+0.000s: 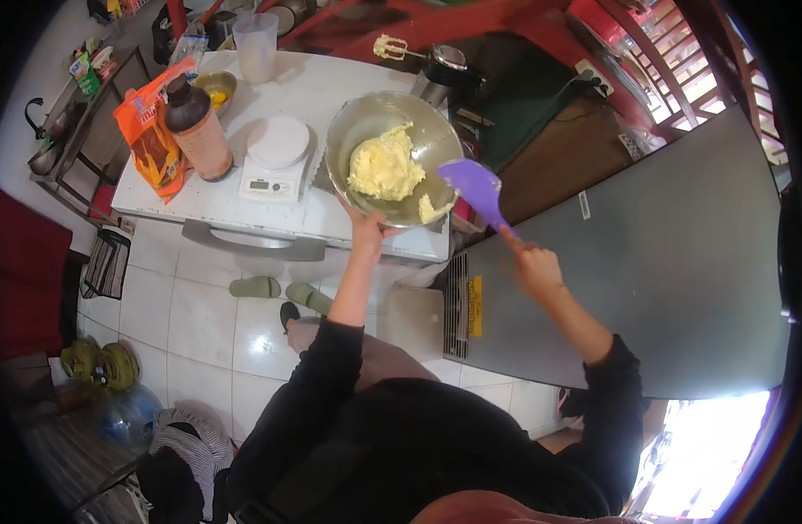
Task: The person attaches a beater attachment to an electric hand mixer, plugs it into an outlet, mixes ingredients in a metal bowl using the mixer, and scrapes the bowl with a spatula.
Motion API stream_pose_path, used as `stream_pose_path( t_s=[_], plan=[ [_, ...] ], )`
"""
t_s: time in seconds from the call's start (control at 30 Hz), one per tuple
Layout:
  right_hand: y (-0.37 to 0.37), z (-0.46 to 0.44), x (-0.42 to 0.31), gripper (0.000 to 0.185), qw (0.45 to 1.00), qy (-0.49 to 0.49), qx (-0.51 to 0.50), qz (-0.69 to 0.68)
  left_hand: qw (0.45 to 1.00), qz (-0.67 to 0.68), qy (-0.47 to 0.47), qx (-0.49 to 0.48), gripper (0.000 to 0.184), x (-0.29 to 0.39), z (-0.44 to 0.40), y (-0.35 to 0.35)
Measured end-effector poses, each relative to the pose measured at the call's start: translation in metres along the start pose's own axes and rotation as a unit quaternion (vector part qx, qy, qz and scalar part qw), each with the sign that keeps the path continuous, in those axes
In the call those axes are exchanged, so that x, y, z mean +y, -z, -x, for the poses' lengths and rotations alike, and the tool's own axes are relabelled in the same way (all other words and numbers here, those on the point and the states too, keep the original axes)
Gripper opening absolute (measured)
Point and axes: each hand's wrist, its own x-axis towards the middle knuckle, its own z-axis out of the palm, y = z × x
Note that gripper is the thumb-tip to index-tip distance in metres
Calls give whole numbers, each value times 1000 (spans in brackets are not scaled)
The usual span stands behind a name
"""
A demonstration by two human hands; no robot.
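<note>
A steel mixing bowl is tilted toward me at the front right of the white table. Inside it sits a large lump of pale yellow dough or creamed butter, with a smaller smear on the near right wall. My left hand grips the bowl at its near rim, fingers partly hidden beneath it. In my right hand is a purple spatula, its blade just by the bowl's right rim, with some pale residue on the blade tip.
Left of the bowl stand a white kitchen scale, a brown bottle, an orange bag and a bowl with egg yolks. A plastic jug is behind. A hand mixer with a coated beater lies at the back right; a grey fridge borders my right.
</note>
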Motion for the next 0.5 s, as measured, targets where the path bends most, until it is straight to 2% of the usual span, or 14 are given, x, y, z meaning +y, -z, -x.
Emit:
stream_pose_path(
  t_s=[0.07, 0.17, 0.27, 0.3, 0.33, 0.37, 0.5],
  plan=[
    [12, 21, 16, 79, 1000, -1, 2, 24, 999, 23, -16, -27, 94, 0, -3, 0],
    [47, 37, 36, 74, 994, 5, -30, 105, 998, 61, 3, -32, 93, -3, -17, 7],
    [62, 42, 52, 55, 997, 16, 62, -37, 1000, 17, -15, -10, 75, 2, -8, -3],
    [67, 39, 52, 49, 980, -23, 20, -195, 1000, 21, -5, -20, 74, -1, -8, 0],
    [74, 35, 49, 43, 935, -61, -22, -348, 999, 25, 5, -29, 73, -2, -8, 4],
    [79, 29, 47, 39, 864, -95, -64, -491, 999, 28, 15, -38, 72, -3, -8, 8],
    [16, -30, 49, 32, 738, -18, -36, -674, 1000, -10, 8, -22, 69, 3, 2, 4]
  ],
)
